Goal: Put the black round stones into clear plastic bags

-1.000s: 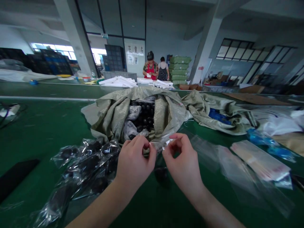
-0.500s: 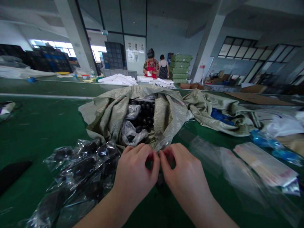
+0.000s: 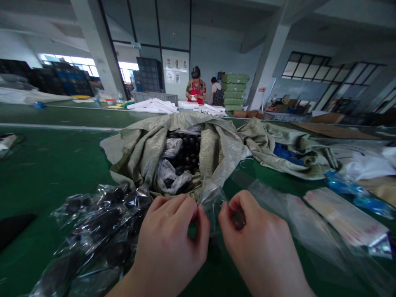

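Between my two hands a clear plastic bag (image 3: 213,206) is stretched above the green table (image 3: 62,165). My left hand (image 3: 176,235) is closed, pinching the bag's left side between thumb and fingers. On the other side my right hand (image 3: 253,231) pinches the bag too, its fingers curled. Something dark shows faintly below the bag, too dim to name. Just beyond the hands lies an open woven sack (image 3: 148,148) with black rounded pieces (image 3: 188,150) and crumpled plastic inside. Left of my left hand is a pile of black pieces in clear wrappers (image 3: 102,222).
Flat clear bags (image 3: 343,214) lie in a stack at the right, beside blue plastic film (image 3: 355,189). A second woven sack (image 3: 262,140) holds blue items. A dark object (image 3: 15,227) rests at the left edge. Two people (image 3: 195,88) stand beyond the far table.
My hands have moved apart, and the clear bag now shows spread between them. Both hands sit slightly lower. The person at the back right has turned.
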The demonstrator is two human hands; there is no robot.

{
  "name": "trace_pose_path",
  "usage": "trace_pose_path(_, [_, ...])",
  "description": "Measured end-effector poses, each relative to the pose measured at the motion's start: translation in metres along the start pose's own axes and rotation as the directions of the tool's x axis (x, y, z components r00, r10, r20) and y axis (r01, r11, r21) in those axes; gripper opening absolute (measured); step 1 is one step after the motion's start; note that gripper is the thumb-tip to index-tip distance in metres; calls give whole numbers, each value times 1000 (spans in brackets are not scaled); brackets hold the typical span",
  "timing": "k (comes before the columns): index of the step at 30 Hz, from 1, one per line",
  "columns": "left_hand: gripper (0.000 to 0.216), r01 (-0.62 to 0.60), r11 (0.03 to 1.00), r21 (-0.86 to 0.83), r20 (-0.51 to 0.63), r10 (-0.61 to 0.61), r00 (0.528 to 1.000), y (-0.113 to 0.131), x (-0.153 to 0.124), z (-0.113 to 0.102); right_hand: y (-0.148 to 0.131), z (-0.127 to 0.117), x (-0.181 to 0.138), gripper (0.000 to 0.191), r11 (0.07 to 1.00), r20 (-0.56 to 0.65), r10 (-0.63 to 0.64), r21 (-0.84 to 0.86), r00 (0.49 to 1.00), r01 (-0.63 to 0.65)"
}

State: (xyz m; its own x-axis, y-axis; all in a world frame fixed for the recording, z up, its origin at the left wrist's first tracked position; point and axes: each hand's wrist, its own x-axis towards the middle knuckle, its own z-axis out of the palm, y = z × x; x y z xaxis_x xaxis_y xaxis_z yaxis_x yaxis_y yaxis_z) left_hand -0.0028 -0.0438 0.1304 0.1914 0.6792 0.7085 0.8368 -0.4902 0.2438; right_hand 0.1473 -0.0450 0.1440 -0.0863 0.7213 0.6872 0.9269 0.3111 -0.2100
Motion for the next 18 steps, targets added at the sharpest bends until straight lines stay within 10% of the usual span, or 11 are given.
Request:
trace_pose_path(12, [15,-49,996,-81,-59,44,997,1,-3,-7,4,-5,2,13,949,220,74,284,973,-137])
trace_pose_path(18, [28,-313,935,-167,115,334,936,-12,9,-20,8,-14,12,14,930,429,138,255,893,-267])
